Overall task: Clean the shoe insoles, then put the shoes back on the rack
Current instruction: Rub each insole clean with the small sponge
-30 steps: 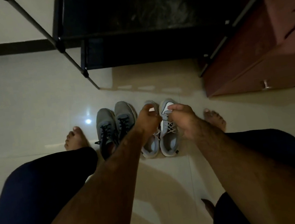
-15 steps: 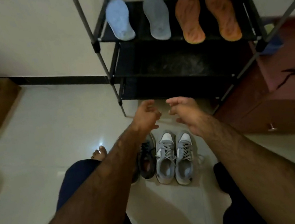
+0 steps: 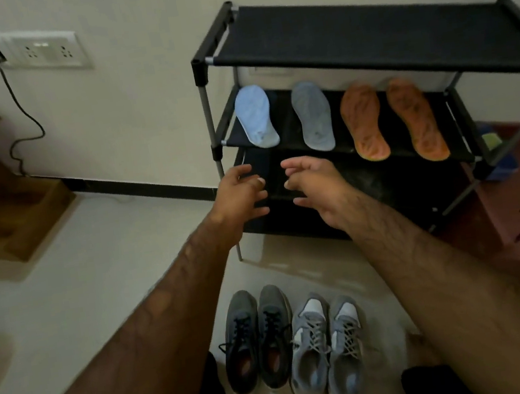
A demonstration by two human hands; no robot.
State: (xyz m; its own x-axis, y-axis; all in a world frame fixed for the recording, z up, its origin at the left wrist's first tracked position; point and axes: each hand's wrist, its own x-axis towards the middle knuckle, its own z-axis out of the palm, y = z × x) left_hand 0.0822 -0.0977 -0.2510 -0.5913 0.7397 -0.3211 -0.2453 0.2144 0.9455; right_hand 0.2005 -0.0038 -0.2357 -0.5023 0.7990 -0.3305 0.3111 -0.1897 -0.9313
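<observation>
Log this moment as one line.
left hand: open, empty | right hand: open, empty | insoles: four on rack shelf | dark shoes, grey shoes: on floor, off rack

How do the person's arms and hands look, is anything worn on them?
The left forearm and right forearm are bare, no sleeve in view. The left hand and right hand wear no gloves, watch or bracelet. The right forearm is hairy.

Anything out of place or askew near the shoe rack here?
Four loose insoles lie unevenly angled on the middle shelf of the rack, while both sneaker pairs stand on the floor, not on the rack.
</observation>
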